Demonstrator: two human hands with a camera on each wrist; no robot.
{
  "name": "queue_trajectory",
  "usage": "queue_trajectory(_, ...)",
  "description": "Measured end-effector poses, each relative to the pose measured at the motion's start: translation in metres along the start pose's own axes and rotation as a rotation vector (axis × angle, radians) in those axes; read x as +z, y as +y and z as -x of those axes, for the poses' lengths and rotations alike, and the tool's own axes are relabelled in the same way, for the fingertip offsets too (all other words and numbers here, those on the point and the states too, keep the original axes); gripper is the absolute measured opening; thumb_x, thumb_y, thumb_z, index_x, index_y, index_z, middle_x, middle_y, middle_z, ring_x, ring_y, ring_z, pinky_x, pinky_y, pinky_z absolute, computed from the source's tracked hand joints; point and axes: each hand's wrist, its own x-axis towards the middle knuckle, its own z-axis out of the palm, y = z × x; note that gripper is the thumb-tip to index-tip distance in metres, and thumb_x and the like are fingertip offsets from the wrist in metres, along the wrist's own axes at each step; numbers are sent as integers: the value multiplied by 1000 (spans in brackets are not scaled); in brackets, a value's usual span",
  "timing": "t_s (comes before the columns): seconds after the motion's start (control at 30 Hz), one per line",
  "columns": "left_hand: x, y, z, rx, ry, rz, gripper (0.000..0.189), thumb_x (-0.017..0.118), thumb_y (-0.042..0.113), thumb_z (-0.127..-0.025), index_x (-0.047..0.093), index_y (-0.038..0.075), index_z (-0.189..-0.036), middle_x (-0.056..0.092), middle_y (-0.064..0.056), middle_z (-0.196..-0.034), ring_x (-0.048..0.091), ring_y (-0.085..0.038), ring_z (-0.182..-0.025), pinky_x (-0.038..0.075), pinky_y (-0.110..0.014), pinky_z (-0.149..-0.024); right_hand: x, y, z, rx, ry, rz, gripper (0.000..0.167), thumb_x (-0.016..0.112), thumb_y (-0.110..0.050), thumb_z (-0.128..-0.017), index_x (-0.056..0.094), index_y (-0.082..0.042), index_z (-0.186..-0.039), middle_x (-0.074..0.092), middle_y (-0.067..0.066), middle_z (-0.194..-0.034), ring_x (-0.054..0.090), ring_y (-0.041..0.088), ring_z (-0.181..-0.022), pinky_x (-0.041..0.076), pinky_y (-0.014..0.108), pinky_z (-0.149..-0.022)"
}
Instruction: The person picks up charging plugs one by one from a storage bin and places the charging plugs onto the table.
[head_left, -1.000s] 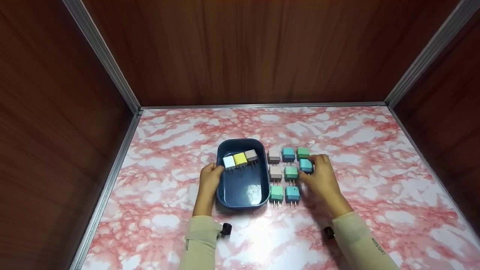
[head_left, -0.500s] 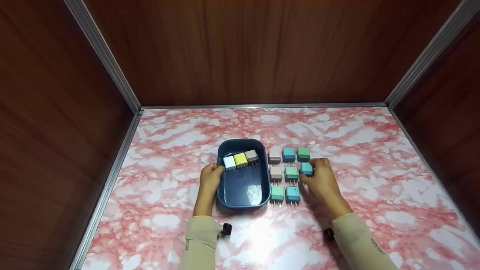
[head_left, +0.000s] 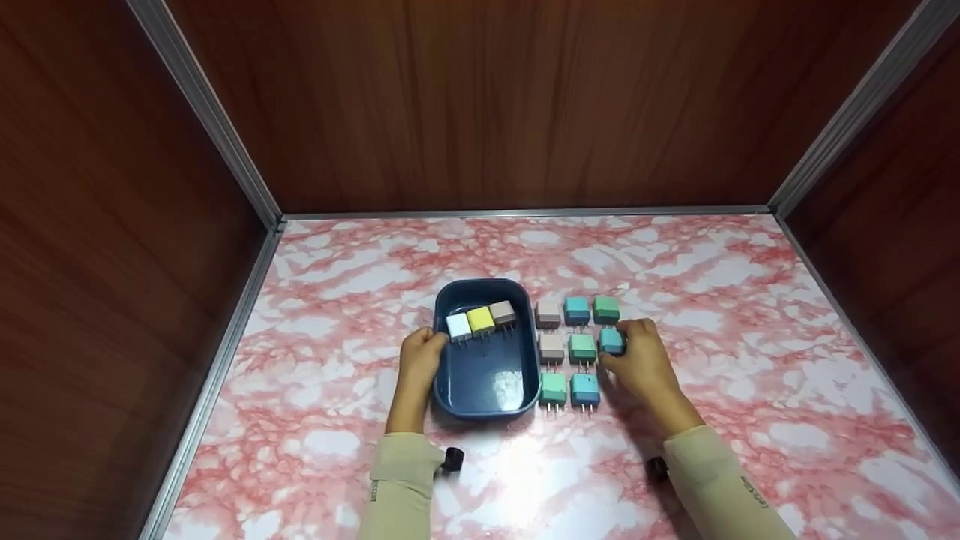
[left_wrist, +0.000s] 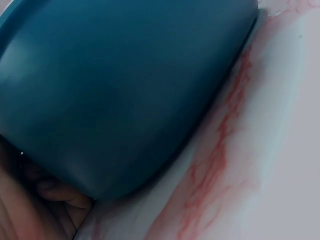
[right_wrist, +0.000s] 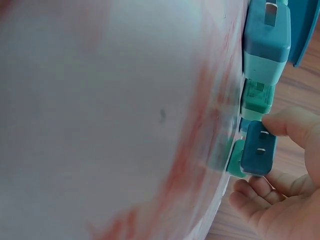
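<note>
With its thumb at the rim, my left hand grips the left side of a dark blue plastic tray. In the left wrist view, curled fingers sit against the tray's outer wall. My right hand pinches a blue two-prong wall charger between thumb and fingers; in the right wrist view its prongs point toward the camera. This charger stands at the right end of the middle row, just below a green charger. Inside the tray lie a white charger, a yellow charger and a beige charger.
Right of the tray, several chargers stand in rows, among them a beige charger, a mint charger and a blue charger. The red-and-white marbled table is bounded by brown wood panels with metal edging.
My right hand has shifted slightly toward me with the blue charger, which now lines up with the middle row. The left hand and tray have stayed put.
</note>
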Motion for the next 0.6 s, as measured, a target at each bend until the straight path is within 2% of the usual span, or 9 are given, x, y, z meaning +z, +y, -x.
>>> queue_trajectory(0.3, 0, -1, 0, 11, 8, -11, 35, 62, 9, -79, 37, 18, -57, 31, 8, -54, 32, -11, -54, 24, -25, -50, 1, 2, 1, 7, -24, 5, 63, 75, -13, -83, 51, 11, -136, 46, 27, -133, 55, 42, -118, 43, 54, -107)
queue_trajectory(0.6, 0, -2, -1, 12, 1, 2, 36, 63, 8, -80, 36, 18, -57, 30, 9, -53, 30, -11, -53, 23, -24, -50, 0, 3, -1, 9, -52, 49, 64, 75, -18, -85, 50, 10, -138, 45, 29, -137, 54, 44, -122, 42, 56, -106)
